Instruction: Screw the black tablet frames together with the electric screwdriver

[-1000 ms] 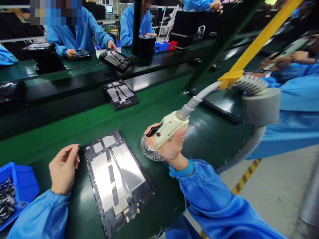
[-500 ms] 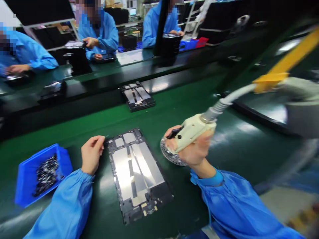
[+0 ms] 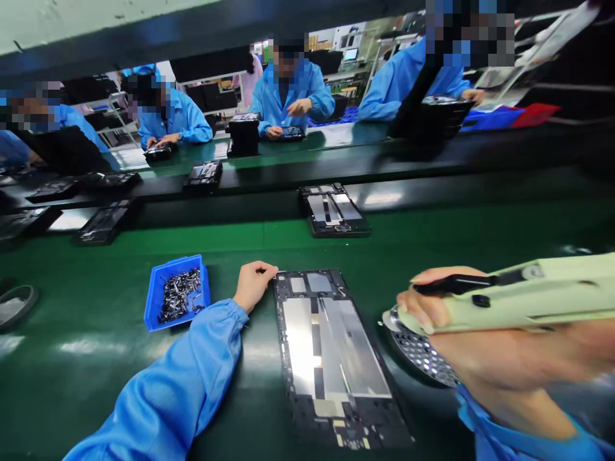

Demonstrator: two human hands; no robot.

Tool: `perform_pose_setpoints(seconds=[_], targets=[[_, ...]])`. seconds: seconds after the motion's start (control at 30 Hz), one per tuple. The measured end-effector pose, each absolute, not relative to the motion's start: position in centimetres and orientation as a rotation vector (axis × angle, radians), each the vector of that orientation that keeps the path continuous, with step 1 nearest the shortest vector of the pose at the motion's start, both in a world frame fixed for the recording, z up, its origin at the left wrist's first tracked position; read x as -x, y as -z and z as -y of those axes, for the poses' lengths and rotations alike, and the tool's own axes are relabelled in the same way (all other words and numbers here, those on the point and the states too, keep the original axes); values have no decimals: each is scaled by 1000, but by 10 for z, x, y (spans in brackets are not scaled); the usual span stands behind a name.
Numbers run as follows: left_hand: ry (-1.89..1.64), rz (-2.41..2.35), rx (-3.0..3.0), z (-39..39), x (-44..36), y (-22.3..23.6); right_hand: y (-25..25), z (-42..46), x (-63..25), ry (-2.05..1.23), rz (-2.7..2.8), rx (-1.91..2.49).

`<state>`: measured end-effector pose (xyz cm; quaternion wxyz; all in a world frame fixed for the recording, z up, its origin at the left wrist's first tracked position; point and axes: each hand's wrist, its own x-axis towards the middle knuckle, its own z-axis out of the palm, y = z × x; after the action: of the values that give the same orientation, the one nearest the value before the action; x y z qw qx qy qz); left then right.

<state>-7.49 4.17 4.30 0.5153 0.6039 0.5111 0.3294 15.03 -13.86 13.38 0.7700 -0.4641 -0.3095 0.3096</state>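
Note:
A tablet back housing (image 3: 355,346) with silvery panels and a black frame lies in front of me. At its far left corner my left hand (image 3: 254,285) is closed in a pinch; what is between the fingertips is too small to make out. To the right of the housing, my right hand (image 3: 461,339) wraps around a pale green electric screwdriver (image 3: 542,291) with a black lever. Its tip points left, above a round dimpled metal screw tray (image 3: 423,355), which the hand partly covers.
A blue bin (image 3: 150,307) of small dark parts stands left of my left hand. Another tablet unit (image 3: 341,214) lies farther back. A round dish (image 3: 16,304) is at the far left. Across the bench, several people in blue work on devices, with stacked devices (image 3: 243,134) among them.
The view has swung left, so the things appear farther right. My right hand has lifted the screwdriver nearer the camera and tipped it towards level. My left hand stays pinched by the housing's corner.

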Motion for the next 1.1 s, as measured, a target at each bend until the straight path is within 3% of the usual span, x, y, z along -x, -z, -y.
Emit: perform_pose_setpoints(seconds=[0.17,0.3,0.5,1.1], targets=[[-777,-1247,-1576,-43,76,-41,-150,94,-112,-769,865,748],[-755,-1236,-1640,-44,76,-43,-145,47,-85,-964,905,732],[-704,-1191,-1643,-48,74,-45,-124,-8,-50,-936,856,844],[-592,-1179,-1568,-54,72,-38,-100,-28,-35,-978,853,875]])
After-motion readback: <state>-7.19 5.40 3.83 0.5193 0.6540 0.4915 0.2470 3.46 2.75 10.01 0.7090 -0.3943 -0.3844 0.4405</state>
